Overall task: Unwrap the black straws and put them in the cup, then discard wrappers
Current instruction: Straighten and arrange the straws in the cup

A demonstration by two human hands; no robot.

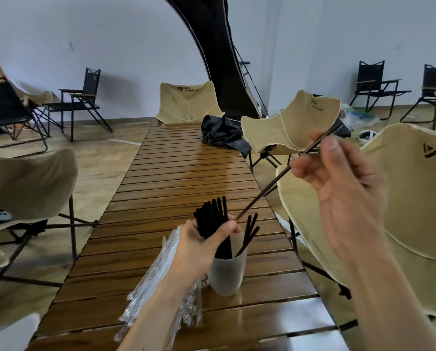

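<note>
over the slatted wooden table (176, 173) | left hand (206, 239) grips black straw bundle (210, 219) in frosted cup (225, 274) | right hand (338, 178) pinches thin straw (267, 188)

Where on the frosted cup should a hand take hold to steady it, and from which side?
Grip the frosted cup round its lower wall, coming in from the right. It stands upright on the slatted table, straws stick up out of its mouth, the left hand with its bundle of straws crowds the rim, and empty wrappers lie on its left.
</note>
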